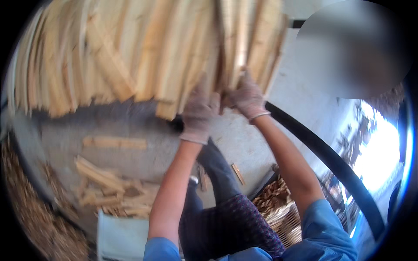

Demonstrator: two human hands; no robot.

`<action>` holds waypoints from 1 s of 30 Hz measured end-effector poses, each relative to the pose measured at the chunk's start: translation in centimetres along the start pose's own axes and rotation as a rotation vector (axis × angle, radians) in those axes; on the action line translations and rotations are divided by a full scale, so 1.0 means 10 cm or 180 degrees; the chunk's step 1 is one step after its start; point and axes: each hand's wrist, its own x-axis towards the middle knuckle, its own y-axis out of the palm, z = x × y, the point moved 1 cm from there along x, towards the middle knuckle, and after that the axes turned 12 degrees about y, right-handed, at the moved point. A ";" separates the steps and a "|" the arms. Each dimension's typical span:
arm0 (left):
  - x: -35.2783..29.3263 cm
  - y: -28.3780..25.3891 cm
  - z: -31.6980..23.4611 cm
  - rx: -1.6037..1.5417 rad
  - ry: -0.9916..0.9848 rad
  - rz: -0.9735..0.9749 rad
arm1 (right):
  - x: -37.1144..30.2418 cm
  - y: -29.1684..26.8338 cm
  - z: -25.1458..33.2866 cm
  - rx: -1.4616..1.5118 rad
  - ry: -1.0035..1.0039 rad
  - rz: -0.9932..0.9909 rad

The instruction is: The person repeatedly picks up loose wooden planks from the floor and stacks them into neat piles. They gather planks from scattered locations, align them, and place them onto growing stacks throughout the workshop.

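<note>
Long, pale wooden slats (167, 56) lie side by side in a wide pile across the top of the view. My left hand (197, 115), in a light knitted glove, rests at their near ends; its blurred fingers stretch along the wood, thumb apart. Close beside it, my right hand (249, 99), gloved alike, is closed at the near end of a slat (241, 37). A darker, brownish slat or gap runs between the two hands. Motion blur hides the exact contact of the fingertips.
Broken wood pieces (111, 189) are heaped on the floor at lower left, near a single slat (114, 142). Wood scraps fill a basket (283, 213) by my right side. A dark curved bar (313, 139) passes at right. A pale blue-white panel (122, 238) stands at lower left.
</note>
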 end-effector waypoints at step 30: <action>-8.53 -0.10 0.34 -0.1788 -0.4808 -0.3061 | -4.98 3.02 1.40 -0.3714 -0.4933 0.1427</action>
